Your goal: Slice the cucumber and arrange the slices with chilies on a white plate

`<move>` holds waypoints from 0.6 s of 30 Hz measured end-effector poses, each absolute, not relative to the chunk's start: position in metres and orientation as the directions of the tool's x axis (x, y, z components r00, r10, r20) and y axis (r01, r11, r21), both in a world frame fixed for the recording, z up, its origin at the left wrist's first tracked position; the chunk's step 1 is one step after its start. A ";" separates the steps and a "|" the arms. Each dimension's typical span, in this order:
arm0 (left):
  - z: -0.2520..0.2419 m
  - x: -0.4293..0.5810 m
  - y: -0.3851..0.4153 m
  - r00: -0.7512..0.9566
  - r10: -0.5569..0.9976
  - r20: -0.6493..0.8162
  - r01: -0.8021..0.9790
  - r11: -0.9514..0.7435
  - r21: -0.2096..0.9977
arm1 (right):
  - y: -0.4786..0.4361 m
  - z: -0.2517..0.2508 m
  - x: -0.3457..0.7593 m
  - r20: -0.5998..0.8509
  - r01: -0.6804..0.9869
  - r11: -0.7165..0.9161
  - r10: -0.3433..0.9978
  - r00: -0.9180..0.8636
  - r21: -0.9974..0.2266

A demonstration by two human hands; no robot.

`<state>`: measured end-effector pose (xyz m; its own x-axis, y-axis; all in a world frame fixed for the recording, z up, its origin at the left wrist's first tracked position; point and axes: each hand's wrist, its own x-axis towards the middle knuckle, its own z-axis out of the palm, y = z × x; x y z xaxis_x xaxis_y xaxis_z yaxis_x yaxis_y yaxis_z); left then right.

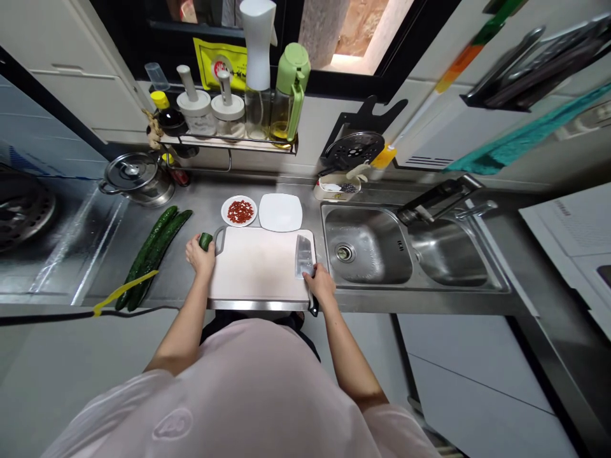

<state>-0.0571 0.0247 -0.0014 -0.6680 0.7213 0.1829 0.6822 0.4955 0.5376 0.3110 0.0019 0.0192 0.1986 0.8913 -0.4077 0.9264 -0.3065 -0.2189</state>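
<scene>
Steel kitchen counter [174, 280] seen from the head, with both forearms reaching forward. Left hand [200, 254]: fingers curled around a short cucumber piece [205, 241], held just off the left end of the cutting board [258, 270], beside the board's handle cutout. Right hand [321, 284]: closed on the handle of a cleaver [304, 256] at the board's near right corner. The blade lies over the right edge of the board, pointing away from the person, and the black handle end shows below the hand.

Left of the left hand: two long whole cucumbers [153, 254] lying side by side on the counter, crossed at their near end by a yellow strip [125, 291]. Beyond the board: a small round plate [239, 211] of chopped red chili, and just beside it a bare white square plate [280, 212]. Right of the board: a double steel sink [365, 245] with a faucet [472, 210]. Far left: a lidded steel pot [136, 178] next to a stove burner [23, 210]. Against the back wall: a wire shelf [229, 145] carrying condiment jars and an oil bottle [289, 95].
</scene>
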 end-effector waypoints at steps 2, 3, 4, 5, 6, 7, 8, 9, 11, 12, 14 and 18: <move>-0.004 -0.060 0.024 -0.657 0.735 0.166 0.687 0.494 0.534 | 0.002 0.018 0.311 -0.409 0.926 -0.307 0.891 0.198 -0.221; -0.005 -0.061 0.024 -0.653 0.741 0.157 0.688 0.495 0.530 | 0.002 0.018 0.311 -0.411 0.926 -0.307 0.890 0.197 -0.221; -0.006 -0.062 0.024 -0.651 0.744 0.149 0.689 0.498 0.526 | 0.002 0.017 0.311 -0.414 0.925 -0.308 0.889 0.197 -0.221; -0.007 -0.063 0.024 -0.650 0.746 0.144 0.690 0.501 0.523 | 0.002 0.016 0.311 -0.417 0.925 -0.309 0.887 0.197 -0.220; -0.008 -0.064 0.024 -0.650 0.747 0.142 0.690 0.502 0.521 | 0.002 0.016 0.311 -0.417 0.925 -0.309 0.887 0.197 -0.220; -0.009 -0.065 0.024 -0.649 0.747 0.142 0.690 0.500 0.523 | 0.002 0.015 0.311 -0.415 0.925 -0.310 0.888 0.199 -0.221; -0.010 -0.066 0.024 -0.647 0.748 0.144 0.690 0.496 0.527 | 0.001 0.015 0.311 -0.413 0.924 -0.313 0.888 0.201 -0.222; -0.011 -0.068 0.025 -0.646 0.749 0.146 0.689 0.490 0.533 | 0.001 0.015 0.311 -0.411 0.922 -0.316 0.889 0.205 -0.224; -0.012 -0.070 0.025 -0.643 0.751 0.153 0.686 0.476 0.550 | 0.001 0.014 0.310 -0.405 0.919 -0.320 0.890 0.210 -0.228; -0.013 -0.071 0.026 -0.642 0.750 0.158 0.684 0.468 0.560 | 0.001 0.015 0.310 -0.406 0.918 -0.323 0.889 0.212 -0.229; -0.012 -0.072 0.025 -0.641 0.747 0.174 0.679 0.447 0.582 | 0.001 0.015 0.309 -0.416 0.917 -0.330 0.884 0.215 -0.226; -0.008 -0.066 0.021 -0.602 0.769 0.213 0.683 0.358 0.636 | 0.003 0.016 0.307 -0.433 0.913 -0.342 0.874 0.222 -0.221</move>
<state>-0.0661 0.0206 -0.0083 -0.6024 0.7692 0.2131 0.6829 0.3585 0.6365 0.3073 0.0026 0.0159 0.2223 0.8737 -0.4326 0.9134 -0.3419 -0.2211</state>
